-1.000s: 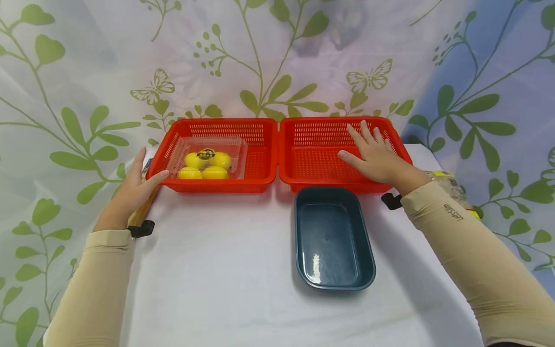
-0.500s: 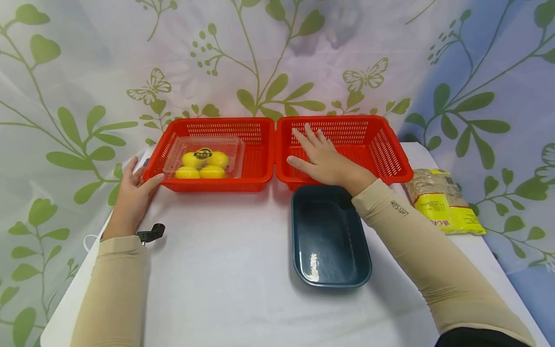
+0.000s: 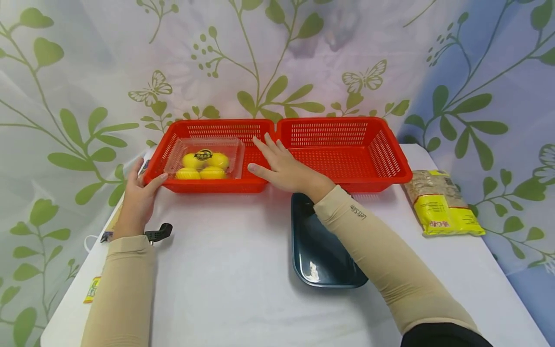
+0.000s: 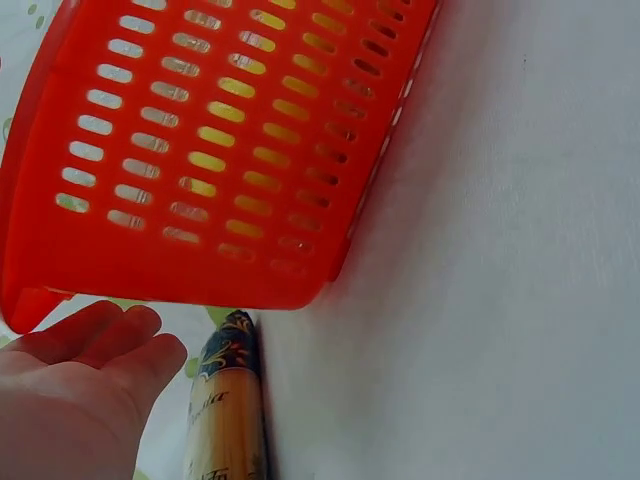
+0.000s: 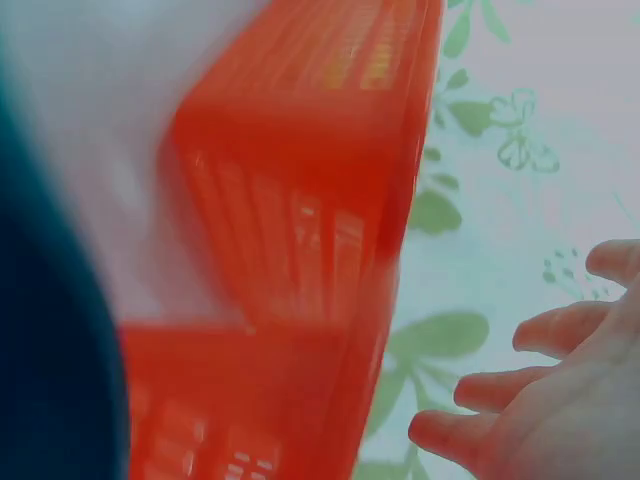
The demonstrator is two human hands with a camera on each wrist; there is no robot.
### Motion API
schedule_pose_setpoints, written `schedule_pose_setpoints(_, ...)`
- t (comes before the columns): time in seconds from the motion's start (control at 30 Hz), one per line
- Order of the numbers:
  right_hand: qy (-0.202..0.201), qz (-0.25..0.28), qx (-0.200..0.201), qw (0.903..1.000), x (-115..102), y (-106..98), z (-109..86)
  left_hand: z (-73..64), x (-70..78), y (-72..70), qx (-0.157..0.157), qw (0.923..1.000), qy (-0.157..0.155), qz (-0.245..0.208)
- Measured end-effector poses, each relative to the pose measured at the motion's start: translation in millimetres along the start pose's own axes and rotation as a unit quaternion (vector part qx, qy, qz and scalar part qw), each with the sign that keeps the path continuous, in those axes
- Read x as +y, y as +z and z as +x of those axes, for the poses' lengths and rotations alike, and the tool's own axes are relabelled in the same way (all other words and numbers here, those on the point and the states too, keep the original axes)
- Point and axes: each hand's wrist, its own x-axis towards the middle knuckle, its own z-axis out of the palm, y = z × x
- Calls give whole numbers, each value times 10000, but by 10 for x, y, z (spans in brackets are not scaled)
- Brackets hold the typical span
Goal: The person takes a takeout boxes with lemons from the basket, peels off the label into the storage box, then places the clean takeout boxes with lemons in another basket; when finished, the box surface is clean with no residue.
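Prob. pre-grasp: R hand (image 3: 286,168) spread, empty; pack (image 3: 204,164) at its 9 o'clock, in L basket (image 3: 225,186); L hand (image 3: 140,198) relaxed, pack's 8 o'clock; next prob. calls for R grip on pack

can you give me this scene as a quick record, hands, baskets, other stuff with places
left hand: at outer end of left red basket, contact unclear
right hand: fingers spread, over the baskets' adjoining ends
left basket contents: clear plastic box with four visible yellow fruits
right red basket: end to end with left
blue rectangular dish: in front of right basket, partly hidden by right sleeve
far right: yellow-printed bag
far left: small yellow packet
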Motion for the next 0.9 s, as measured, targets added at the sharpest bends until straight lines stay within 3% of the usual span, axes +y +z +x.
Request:
schedule_pose_setpoints(0.27, -36, 346, -226, 9991, -185, 261, 241, -6, -50, 40, 90, 9998, 141, 135)
schedule_pose_setpoints(0.53, 62, 553, -383, 9977, -216, 435, 453, 22, -105, 89, 295, 9989, 224, 300)
schedule_pose_setpoints(0.9, 514, 661, -454, 9955, -262, 523, 654, 60, -172, 114, 248, 9992, 169, 250)
